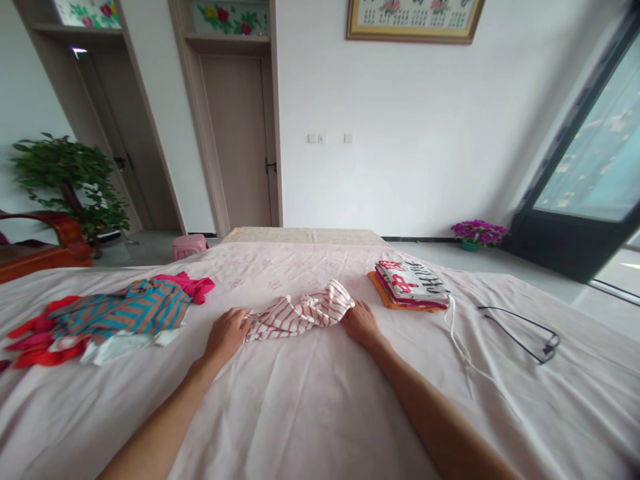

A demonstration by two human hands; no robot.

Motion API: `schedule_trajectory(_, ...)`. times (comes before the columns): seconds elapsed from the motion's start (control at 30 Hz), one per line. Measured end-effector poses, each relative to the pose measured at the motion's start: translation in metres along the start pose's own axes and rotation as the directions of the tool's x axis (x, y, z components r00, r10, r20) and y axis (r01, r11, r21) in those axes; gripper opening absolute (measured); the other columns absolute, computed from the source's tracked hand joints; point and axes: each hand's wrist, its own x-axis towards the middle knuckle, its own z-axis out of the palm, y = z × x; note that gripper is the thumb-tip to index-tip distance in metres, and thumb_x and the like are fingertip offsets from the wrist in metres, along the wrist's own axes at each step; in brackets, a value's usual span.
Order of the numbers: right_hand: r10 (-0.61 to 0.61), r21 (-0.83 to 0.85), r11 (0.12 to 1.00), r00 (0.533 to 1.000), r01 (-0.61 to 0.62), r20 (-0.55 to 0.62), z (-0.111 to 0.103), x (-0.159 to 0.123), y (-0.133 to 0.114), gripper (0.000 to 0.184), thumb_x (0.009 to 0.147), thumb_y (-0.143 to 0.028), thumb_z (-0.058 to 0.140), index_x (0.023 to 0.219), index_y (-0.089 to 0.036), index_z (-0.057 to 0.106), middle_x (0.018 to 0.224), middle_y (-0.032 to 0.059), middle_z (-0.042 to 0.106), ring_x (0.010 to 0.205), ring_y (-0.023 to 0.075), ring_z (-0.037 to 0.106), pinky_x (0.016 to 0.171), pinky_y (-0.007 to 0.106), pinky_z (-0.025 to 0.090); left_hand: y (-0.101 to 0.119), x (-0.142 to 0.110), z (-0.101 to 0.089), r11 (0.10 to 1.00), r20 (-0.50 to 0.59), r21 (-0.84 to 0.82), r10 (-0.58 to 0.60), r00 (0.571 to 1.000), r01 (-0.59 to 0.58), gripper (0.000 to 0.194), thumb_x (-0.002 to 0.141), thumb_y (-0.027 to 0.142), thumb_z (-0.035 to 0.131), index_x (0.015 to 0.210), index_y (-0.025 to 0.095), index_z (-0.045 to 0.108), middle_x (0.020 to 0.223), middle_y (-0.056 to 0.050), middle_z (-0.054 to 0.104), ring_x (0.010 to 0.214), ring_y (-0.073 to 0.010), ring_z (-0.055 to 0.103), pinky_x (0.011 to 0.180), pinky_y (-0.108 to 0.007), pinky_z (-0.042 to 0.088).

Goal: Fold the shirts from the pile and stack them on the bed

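A red-and-white striped garment [300, 313] lies crumpled on the pale pink sheet [310, 400] in front of me. My left hand [227, 333] grips its left end with curled fingers. My right hand [361, 323] holds its right end, fingers closed into the cloth. Both arms reach forward over the sheet.
A loose heap of clothes [105, 317] in teal stripes, red and pink lies at the left. A folded stack [410, 285] sits at the right, with a white cable [457, 333] and a black cable [525, 333] beside it. A pink stool [189, 245], plant [70, 180] and doors stand beyond.
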Motion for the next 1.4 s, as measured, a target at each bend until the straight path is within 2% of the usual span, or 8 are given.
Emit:
schedule_trajectory(0.2,-0.002,0.026,1.000,0.999,0.003,-0.033,-0.002,-0.003,0.001,0.031,0.097,-0.030,0.041,0.119,-0.022,0.062,0.126,0.0096,0.063,0.119,0.0230,0.055,0.103,0.033,0.032,-0.004,-0.001,-0.002,0.989,-0.004,-0.002,-0.149,0.989,0.149,0.026,0.093,0.032,0.042,0.102,0.022,0.063,0.105,-0.009,0.074,0.097,-0.0219,0.068,0.082,-0.029,0.047)
schedule_trajectory(0.4,0.044,0.086,0.996,0.997,-0.038,-0.065,-0.003,-0.005,0.005,0.033,0.094,-0.027,0.043,0.122,-0.024,0.061,0.125,0.0076,0.066,0.119,0.0232,0.057,0.102,0.033,0.038,-0.008,-0.002,-0.011,0.944,-0.069,-0.043,-0.330,0.941,0.328,0.032,0.093,0.040,0.038,0.107,0.023,0.061,0.096,-0.008,0.076,0.087,-0.0240,0.071,0.070,-0.028,0.048)
schedule_trajectory(0.53,0.131,0.182,0.976,0.989,-0.117,-0.066,-0.001,-0.003,0.012,0.061,0.090,-0.025,0.048,0.150,-0.024,0.036,0.134,0.0090,0.062,0.120,0.0250,0.059,0.099,0.034,0.044,-0.010,0.000,-0.011,0.929,-0.066,-0.107,-0.361,0.930,0.354,0.028,0.089,0.037,0.042,0.105,0.024,0.061,0.097,-0.007,0.076,0.091,-0.0242,0.070,0.073,-0.028,0.050)
schedule_trajectory(0.63,0.160,0.269,0.953,0.986,-0.140,-0.055,0.003,-0.001,0.019,0.077,0.087,-0.025,0.052,0.156,-0.025,0.020,0.138,0.0076,0.060,0.118,0.0247,0.061,0.095,0.034,0.048,-0.017,0.001,-0.006,0.917,-0.036,-0.222,-0.347,0.937,0.331,0.026,0.082,0.030,0.047,0.103,0.025,0.061,0.098,-0.004,0.075,0.091,-0.0225,0.069,0.076,-0.027,0.051)
schedule_trajectory(0.83,0.007,0.342,0.939,0.995,0.026,-0.095,0.005,-0.001,0.023,0.046,0.079,-0.019,0.060,0.124,-0.027,0.061,0.128,0.0035,0.064,0.115,0.0213,0.061,0.099,0.030,0.045,-0.022,-0.001,-0.003,0.878,-0.017,-0.349,-0.356,0.934,0.328,0.028,0.073,0.021,0.050,0.098,0.024,0.062,0.092,-0.001,0.074,0.087,-0.0199,0.068,0.073,-0.024,0.049)
schedule_trajectory(1.13,-0.013,0.412,0.909,0.993,0.062,-0.120,0.005,0.000,0.026,0.030,0.080,-0.016,0.060,0.108,-0.024,0.068,0.120,0.0045,0.066,0.110,0.0196,0.062,0.097,0.028,0.046,0.003,-0.011,-0.029,0.835,-0.095,-0.290,-0.511,0.854,0.467,0.031,0.070,0.018,0.053,0.098,0.024,0.065,0.069,0.005,0.064,0.069,-0.0174,0.058,0.061,-0.022,0.040)
schedule_trajectory(1.3,0.113,0.625,0.780,0.972,0.041,-0.205,0.015,0.005,0.031,0.015,0.078,-0.021,0.059,0.089,-0.021,0.070,0.096,0.0027,0.072,0.096,0.0223,0.065,0.089,0.032,0.049,0.002,-0.008,-0.028,0.793,-0.070,-0.309,-0.569,0.819,0.525,0.030,0.069,0.017,0.055,0.095,0.029,0.064,0.056,0.009,0.061,0.065,-0.0159,0.058,0.058,-0.020,0.038)
schedule_trajectory(1.4,0.375,0.822,0.566,0.909,-0.069,-0.182,0.014,0.008,0.035,0.022,0.074,-0.022,0.059,0.094,-0.019,0.067,0.094,0.0024,0.072,0.091,0.0213,0.066,0.082,0.031,0.051,0.000,-0.006,-0.028,0.774,-0.053,-0.307,-0.595,0.802,0.554,0.030,0.069,0.018,0.056,0.094,0.033,0.063,0.051,0.012,0.059,0.061,-0.0156,0.058,0.057,-0.020,0.037)
